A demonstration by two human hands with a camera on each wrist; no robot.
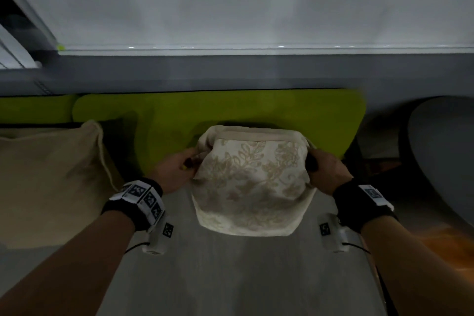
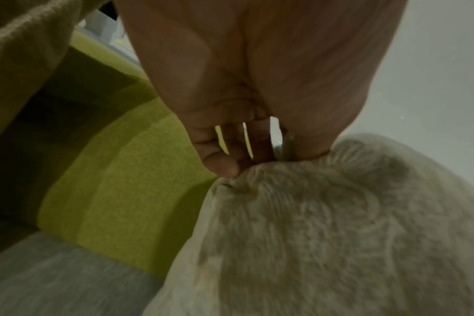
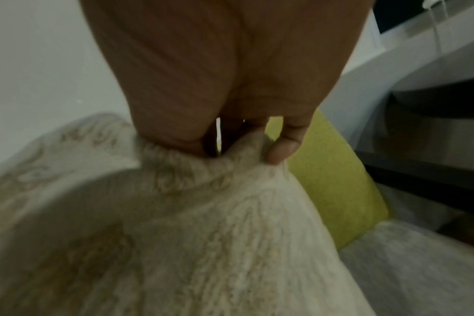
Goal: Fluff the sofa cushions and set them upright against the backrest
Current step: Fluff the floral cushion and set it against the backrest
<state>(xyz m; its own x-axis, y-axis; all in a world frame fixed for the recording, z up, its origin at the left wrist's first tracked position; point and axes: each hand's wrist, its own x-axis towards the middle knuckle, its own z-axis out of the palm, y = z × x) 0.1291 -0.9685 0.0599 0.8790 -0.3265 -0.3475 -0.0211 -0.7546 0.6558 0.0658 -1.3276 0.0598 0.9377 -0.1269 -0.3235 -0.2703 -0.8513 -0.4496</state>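
your left hand (image 1: 174,169) and right hand (image 1: 327,170) each have fingers (image 2: 222,162) curled, pinching an upper corner of the cushion (image 1: 252,182), held over the grey seat (image 1: 230,277) before the green backrest (image 1: 218,115). a beige cushion (image 1: 48,182) leans at left.

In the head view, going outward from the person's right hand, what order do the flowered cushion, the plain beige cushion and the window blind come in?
1. Flowered cushion: gripped by the right hand at its right edge.
2. Plain beige cushion: on the sofa's left side, beyond the left hand.
3. Window blind: far upper-left corner, above the green backrest.
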